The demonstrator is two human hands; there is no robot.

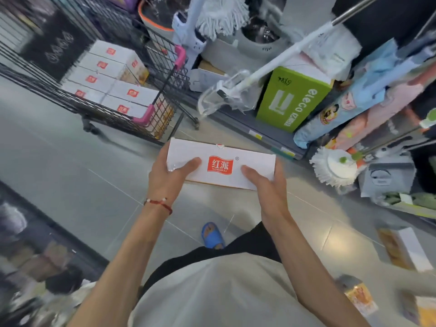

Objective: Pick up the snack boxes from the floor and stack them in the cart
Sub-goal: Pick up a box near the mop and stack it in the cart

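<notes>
- a white snack box is being held level above the floor, a little short of the cart.
- the box's left end is being gripped by the left hand, with the thumb laid across the top. the right end is being gripped the same way by the right hand.
- the step in hand is being judged as the carry to the cart. it is best being done with the box kept flat, logo up, and raised over the cart's near wall before being lowered.
- the stacked boxes in the cart are being kept in neat rows, so the new one is probably best being lined up edge to edge on the top layer, not dropped.
- more boxes are lying on the floor at the right, so the task is being judged as partly done.
- the fingers under the held box are being hidden by it, so how it is being supported cannot be told.
- the cart's lower layers are being masked by the top one, and its far end is being lost in blur, so the room left cannot be made out.
- the boxes at the lower right are being smeared by blur, so their number cannot be told.
</notes>
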